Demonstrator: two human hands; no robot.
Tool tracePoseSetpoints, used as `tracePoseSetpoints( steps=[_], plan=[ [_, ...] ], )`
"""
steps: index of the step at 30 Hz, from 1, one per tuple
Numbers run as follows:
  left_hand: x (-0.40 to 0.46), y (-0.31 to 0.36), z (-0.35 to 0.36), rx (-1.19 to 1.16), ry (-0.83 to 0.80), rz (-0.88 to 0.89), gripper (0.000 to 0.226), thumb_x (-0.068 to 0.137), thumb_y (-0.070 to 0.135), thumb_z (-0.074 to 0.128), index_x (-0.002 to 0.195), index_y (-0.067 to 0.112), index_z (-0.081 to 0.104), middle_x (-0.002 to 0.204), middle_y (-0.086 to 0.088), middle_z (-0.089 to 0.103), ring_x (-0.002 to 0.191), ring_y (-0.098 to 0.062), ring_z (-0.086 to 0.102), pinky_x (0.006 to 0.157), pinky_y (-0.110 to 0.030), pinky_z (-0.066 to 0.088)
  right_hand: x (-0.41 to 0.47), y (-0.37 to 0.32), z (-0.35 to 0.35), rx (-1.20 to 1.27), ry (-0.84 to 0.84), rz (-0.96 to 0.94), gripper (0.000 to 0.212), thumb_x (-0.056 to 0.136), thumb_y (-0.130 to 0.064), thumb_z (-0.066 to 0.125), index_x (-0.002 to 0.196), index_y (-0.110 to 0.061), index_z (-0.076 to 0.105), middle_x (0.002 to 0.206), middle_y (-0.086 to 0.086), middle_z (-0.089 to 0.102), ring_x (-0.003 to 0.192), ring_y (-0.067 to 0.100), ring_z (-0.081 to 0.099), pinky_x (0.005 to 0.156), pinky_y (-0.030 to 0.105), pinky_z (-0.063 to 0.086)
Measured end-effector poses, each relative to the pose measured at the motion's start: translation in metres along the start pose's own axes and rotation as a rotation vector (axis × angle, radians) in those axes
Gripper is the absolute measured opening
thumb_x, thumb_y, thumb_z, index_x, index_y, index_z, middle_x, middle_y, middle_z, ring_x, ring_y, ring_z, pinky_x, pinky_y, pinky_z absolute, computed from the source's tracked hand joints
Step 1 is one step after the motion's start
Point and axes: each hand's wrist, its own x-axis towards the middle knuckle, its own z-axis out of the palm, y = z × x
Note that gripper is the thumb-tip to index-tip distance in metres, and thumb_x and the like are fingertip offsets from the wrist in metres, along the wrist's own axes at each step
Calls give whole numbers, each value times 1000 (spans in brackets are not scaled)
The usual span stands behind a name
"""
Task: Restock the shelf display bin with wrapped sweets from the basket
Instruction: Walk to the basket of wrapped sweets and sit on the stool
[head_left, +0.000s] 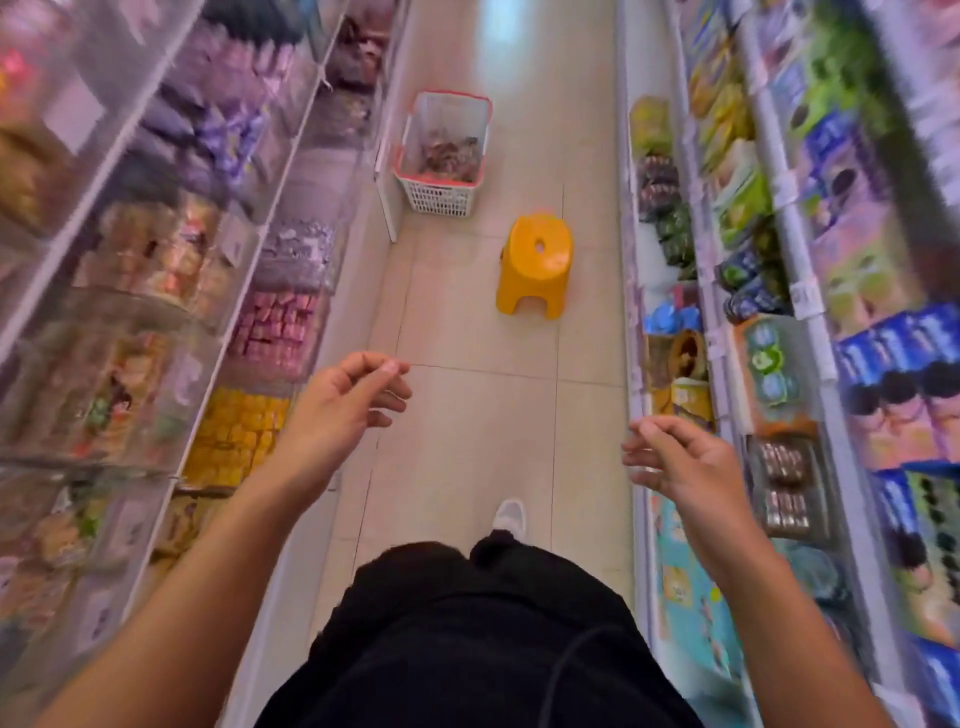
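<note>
- The basket (441, 156), white with a red rim, stands on the floor (467, 426) far down the aisle, close against the foot of the left-hand shelving, likely so the sweets can go straight from it into a bin.
- A shallow heap of wrapped sweets (449, 156) in brownish wrappers covers only its bottom.
- A yellow stool (535, 267) stands between the person and the basket, a little to the right; judging by its place, it serves as a seat for work at the low bins.
- Clear display bins (291, 270) line the left shelves in tiers, each with a different sweet; which one needs restocking I cannot tell, as that side is blurred.
- The left hand (348, 400) is held out ahead, fingers loosely curled, holding nothing.
- The right hand (680, 457) is likewise raised and relaxed, empty.
- One white shoe (509, 517) is forward, so the person seems to be walking to the basket; picking up sweets has not begun.
</note>
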Motion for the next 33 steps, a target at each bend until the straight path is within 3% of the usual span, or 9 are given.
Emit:
tracePoseSetpoints(
  steps=[4,11,17,21,25,29,33],
  plan=[
    [62,38,3,-37,85,-15,19,98,22,54,93,21,72,82,-2,72,75,-13,66,66,-24,51,97,-74,15,-45,-101,-41,15,97,-18,59,91,-14,71,79,2,73,74,14,68,64,24,54],
    [209,71,-5,-127,262,-55,25,98,23,54,84,31,74,79,1,72,71,-8,67,61,-18,50,260,-157,76,-118,-296,-81,14,97,-16,59,92,-13,72,80,5,73,72,15,68,63,24,56],
    [356,131,13,-120,189,-88,25,98,22,54,84,29,74,77,3,72,69,-8,66,60,-17,49,373,-220,74,-64,-203,-64,17,97,-21,59,91,-25,75,87,6,74,80,19,70,65,25,54],
    [446,176,49,-85,96,-95,17,99,21,53,91,19,68,75,5,72,64,-5,64,57,-13,48,440,-249,49,-58,-108,-22,18,98,-21,59,91,-23,75,87,7,74,80,18,72,62,21,56],
    [521,211,96,-69,66,-88,17,99,17,52,91,16,66,72,4,69,61,-4,62,56,-15,46,517,-270,37,-46,-88,27,17,98,-20,59,90,-19,74,86,9,74,80,21,71,66,28,58],
    [565,231,125,-117,140,-93,17,100,16,50,93,15,65,78,-1,67,64,-6,62,61,-19,45,592,-309,50,-131,-233,24,20,98,-17,58,86,-18,74,80,5,73,75,17,69,61,23,56],
    [583,236,108,-178,278,-86,18,100,16,51,94,16,68,77,3,70,67,-7,63,60,-16,50,653,-358,88,-214,-416,-8,15,97,-15,59,91,-13,73,79,6,73,72,15,68,60,21,54]
  ],
)
